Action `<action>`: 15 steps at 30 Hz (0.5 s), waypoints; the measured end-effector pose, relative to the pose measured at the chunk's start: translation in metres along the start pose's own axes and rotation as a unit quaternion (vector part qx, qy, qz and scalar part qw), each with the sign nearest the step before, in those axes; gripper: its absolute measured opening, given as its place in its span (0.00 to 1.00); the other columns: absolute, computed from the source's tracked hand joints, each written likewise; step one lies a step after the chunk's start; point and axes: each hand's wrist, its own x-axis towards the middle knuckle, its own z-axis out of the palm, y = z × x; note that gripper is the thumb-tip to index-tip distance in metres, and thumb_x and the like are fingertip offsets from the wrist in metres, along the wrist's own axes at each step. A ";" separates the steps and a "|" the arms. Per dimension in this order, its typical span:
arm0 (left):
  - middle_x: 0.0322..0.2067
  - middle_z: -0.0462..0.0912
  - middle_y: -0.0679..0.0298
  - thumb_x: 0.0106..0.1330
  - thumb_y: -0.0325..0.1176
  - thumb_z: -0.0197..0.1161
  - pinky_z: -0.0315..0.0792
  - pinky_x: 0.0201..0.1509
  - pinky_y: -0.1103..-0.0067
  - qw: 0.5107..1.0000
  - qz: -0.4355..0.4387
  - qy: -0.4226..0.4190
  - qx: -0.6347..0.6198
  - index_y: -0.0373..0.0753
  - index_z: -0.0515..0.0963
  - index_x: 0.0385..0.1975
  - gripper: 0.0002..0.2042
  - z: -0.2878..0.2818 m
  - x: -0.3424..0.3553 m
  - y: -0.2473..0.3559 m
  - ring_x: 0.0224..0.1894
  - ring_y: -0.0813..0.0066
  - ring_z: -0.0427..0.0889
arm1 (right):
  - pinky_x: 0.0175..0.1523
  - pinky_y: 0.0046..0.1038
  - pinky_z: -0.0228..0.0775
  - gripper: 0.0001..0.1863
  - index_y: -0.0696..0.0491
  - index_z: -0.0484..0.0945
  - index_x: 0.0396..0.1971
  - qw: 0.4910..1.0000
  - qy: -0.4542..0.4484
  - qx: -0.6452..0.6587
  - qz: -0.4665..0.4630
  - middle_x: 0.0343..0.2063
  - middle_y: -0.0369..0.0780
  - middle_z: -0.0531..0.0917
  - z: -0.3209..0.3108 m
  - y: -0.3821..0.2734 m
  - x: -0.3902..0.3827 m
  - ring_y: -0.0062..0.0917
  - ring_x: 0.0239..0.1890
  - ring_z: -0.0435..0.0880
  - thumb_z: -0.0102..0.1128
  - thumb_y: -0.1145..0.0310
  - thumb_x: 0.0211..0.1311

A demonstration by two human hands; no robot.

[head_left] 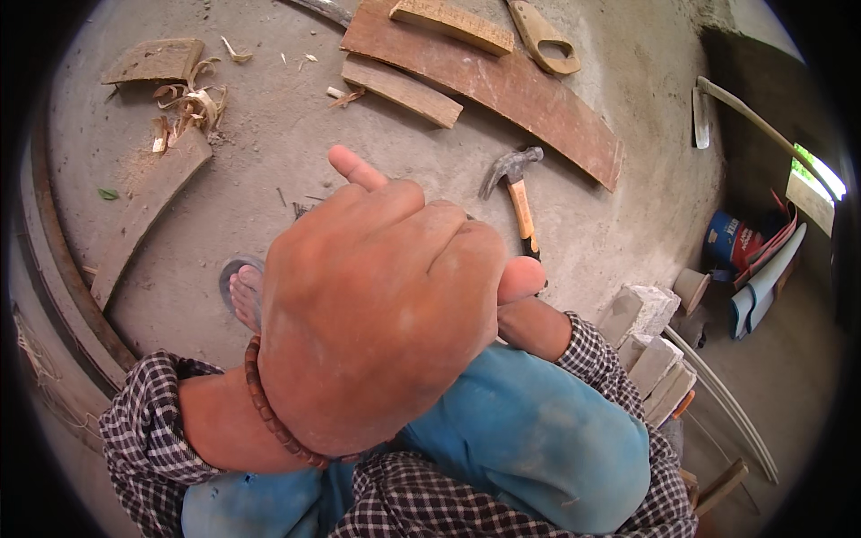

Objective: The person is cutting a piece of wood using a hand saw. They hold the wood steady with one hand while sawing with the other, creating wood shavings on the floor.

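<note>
My left hand (377,305), with a brown beaded bracelet (269,408) at the wrist, is raised close to the view, its back toward me. Most of its fingers curl down out of sight, while one sticks out at the far left. Whatever it may hold is hidden beneath it. My right hand lies behind the left; just its wrist (535,327) shows below a checked cuff. A claw hammer (518,199) with a wood-coloured and black handle rests on the floor beyond my hands. Several small dark nails (305,208) lie partly covered by my left hand.
A wide reddish board (538,117) lies ahead with a short batten (404,90) beside it, another piece (453,25) on top, and a handsaw handle (544,40). At left are a plank (148,215), a wood block (157,61) and shavings (202,108). Bricks (659,359) stand right.
</note>
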 end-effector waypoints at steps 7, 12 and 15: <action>0.20 0.72 0.70 0.43 0.24 0.69 0.62 0.28 0.73 0.998 0.024 0.032 0.048 0.45 0.73 0.23 0.11 0.001 -0.004 -0.001 0.23 0.69 0.72 | 0.69 0.25 0.64 0.57 0.50 0.32 0.83 0.997 -0.039 -0.061 0.018 0.71 0.40 0.64 -0.009 0.008 0.012 0.24 0.70 0.66 0.61 0.71 0.61; 0.20 0.70 0.69 0.43 0.24 0.65 0.61 0.27 0.73 0.999 0.011 0.029 0.039 0.43 0.73 0.23 0.09 -0.004 -0.002 -0.006 0.22 0.68 0.70 | 0.44 0.18 0.67 0.60 0.47 0.30 0.83 0.997 -0.063 0.025 0.032 0.56 0.34 0.70 -0.013 0.003 0.013 0.16 0.43 0.72 0.64 0.49 0.64; 0.20 0.70 0.67 0.48 0.26 0.62 0.62 0.26 0.74 1.000 -0.022 0.017 0.009 0.41 0.72 0.23 0.05 -0.017 0.001 -0.011 0.22 0.71 0.69 | 0.35 0.18 0.57 0.80 0.44 0.29 0.83 0.990 -0.004 0.094 0.106 0.49 0.30 0.70 -0.002 -0.007 0.007 0.15 0.34 0.64 0.61 0.16 0.37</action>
